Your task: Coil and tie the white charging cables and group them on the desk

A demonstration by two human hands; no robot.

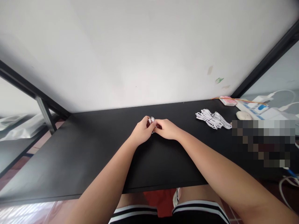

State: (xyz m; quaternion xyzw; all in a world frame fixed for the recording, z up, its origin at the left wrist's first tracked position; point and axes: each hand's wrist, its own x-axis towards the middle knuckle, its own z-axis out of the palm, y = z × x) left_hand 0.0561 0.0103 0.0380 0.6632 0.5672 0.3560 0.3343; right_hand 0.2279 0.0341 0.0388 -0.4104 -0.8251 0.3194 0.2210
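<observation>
Left grip, right grip over black tabletop, white wall behind.

2 hands around white cable

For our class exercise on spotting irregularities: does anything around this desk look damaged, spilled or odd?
Nothing looks spilled. The wall bears a green mark and tan patches toward the right, breaking its plain surface. A pixelated block hides part of the desk at right.

Holds a thin white cable, boxy plug ends side by side, mostly hidden between left hand and right hand.
</observation>
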